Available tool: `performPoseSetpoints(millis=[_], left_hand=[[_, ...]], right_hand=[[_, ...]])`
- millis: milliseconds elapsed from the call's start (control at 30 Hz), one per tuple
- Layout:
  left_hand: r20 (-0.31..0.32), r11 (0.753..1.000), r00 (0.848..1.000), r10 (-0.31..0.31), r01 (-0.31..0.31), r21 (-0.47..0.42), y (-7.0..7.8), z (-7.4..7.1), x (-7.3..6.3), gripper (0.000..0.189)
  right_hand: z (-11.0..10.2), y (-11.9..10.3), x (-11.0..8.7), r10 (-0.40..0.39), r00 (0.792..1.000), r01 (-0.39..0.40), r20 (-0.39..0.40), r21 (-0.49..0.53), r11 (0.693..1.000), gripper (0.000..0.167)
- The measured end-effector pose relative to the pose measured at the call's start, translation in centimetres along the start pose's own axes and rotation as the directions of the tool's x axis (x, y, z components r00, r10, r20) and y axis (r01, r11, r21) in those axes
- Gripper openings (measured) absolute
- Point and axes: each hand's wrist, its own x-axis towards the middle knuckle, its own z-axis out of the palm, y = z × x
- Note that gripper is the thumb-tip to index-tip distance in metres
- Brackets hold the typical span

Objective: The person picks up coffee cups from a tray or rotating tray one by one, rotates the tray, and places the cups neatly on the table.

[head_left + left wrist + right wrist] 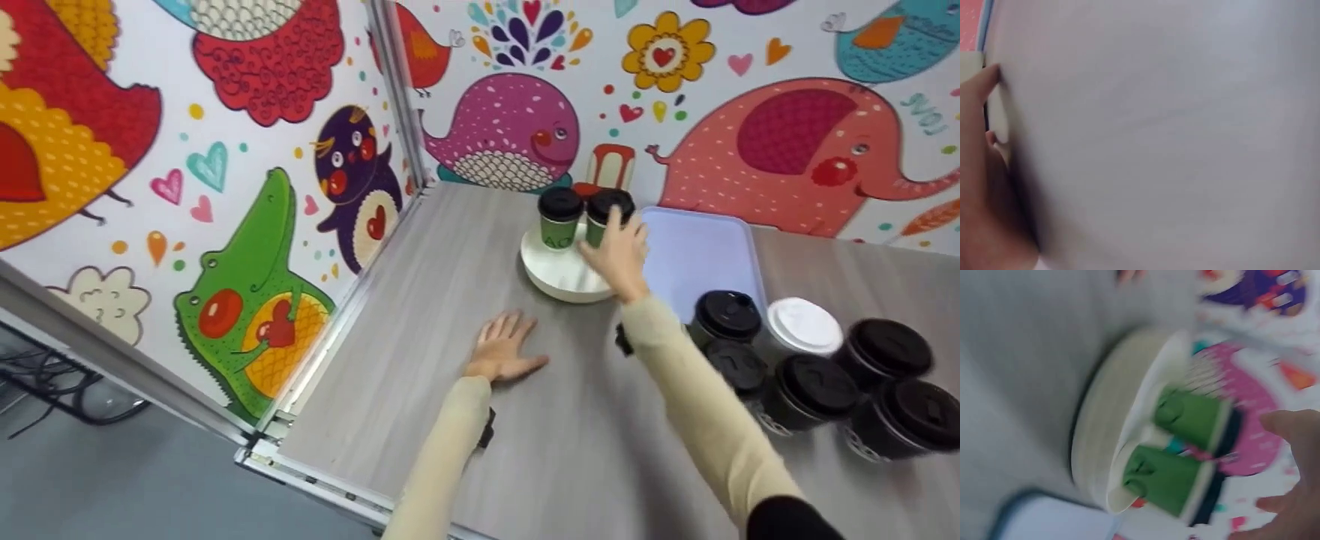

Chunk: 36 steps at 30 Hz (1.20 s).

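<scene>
Two green paper cups with black lids stand in a white round bowl at the back of the table; the left cup [559, 225] shows printed letters, and the right cup [1165, 478] is partly covered by my hand in the head view. My right hand [621, 255] is over the bowl [551, 274] beside the right cup, fingers spread. In the right wrist view a gap shows between those fingers and the black lids. My left hand [501, 349] is low over the table in front of the bowl, fingers spread and holding nothing; whether it touches the tabletop I cannot tell.
A pale lilac tray [697, 247] lies right of the bowl. Several black-lidded dark cups [814, 390] and one white-lidded cup [804, 326] crowd the right side near my right forearm. Printed wall panels [517, 127] edge the table [420, 322] at the back and left.
</scene>
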Motion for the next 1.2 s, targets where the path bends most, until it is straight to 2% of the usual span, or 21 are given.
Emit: performPoseSetpoints(millis=[100, 200, 333, 467, 600, 700, 767, 933, 1100, 1200], left_hand=[[0.033, 1.000, 0.999, -0.001, 0.002, -0.013, -0.2, 0.0, 0.2, 0.085], [0.021, 1.000, 1.000, -0.015, 0.016, -0.008, -0.6, -0.5, 0.4, 0.086], [0.024, 1.000, 1.000, -0.003, 0.003, -0.002, 0.7, 0.2, 0.5, 0.086], [0.051, 1.000, 0.999, 0.009, -0.008, -0.014, 0.8, -0.2, 0.3, 0.086], [0.077, 1.000, 0.997, 0.005, -0.003, -0.024, -0.1, -1.0, 0.0, 0.087], [0.090, 0.999, 0.996, -0.008, 0.011, -0.036, -1.2, -1.3, -0.3, 0.087], [0.082, 0.999, 0.997, -0.012, 0.015, -0.038, -1.5, -2.0, -0.2, 0.087], [0.056, 0.999, 0.998, -0.009, 0.012, -0.045, -1.8, -2.7, -0.5, 0.087], [0.055, 0.999, 0.998, 0.019, -0.016, -0.048, -1.4, -2.2, -0.9, 0.086], [0.061, 0.999, 0.998, 0.026, -0.023, -0.043, -0.9, -1.5, -0.6, 0.086]], right_hand=[[0.9, 0.5, 4.2, 0.040, 0.999, -0.038, 0.037, -0.054, 0.998, 0.094], [1.9, 0.7, 7.0, 0.015, 1.000, -0.013, 0.020, -0.078, 0.997, 0.084], [1.0, 2.7, 6.4, -0.042, 0.994, 0.034, -0.096, -0.087, 0.996, 0.062], [-0.3, 2.0, 3.6, -0.077, 0.975, 0.071, -0.209, -0.036, 0.997, 0.054], [-1.3, 0.5, -1.6, -0.097, 0.959, 0.103, -0.266, 0.008, 0.995, 0.055], [-1.1, 0.2, -5.7, -0.125, 0.950, 0.126, -0.285, -0.015, 0.992, 0.055], [-1.2, 0.5, -7.6, -0.140, 0.940, 0.134, -0.310, -0.041, 0.990, 0.054], [-0.6, 1.9, -9.8, -0.160, 0.923, 0.128, -0.350, -0.114, 0.985, 0.050], [-0.1, 3.9, -11.2, -0.120, 0.932, 0.064, -0.341, -0.173, 0.983, 0.051], [-0.6, 4.6, -12.0, -0.081, 0.942, 0.014, -0.325, -0.203, 0.979, 0.055]])
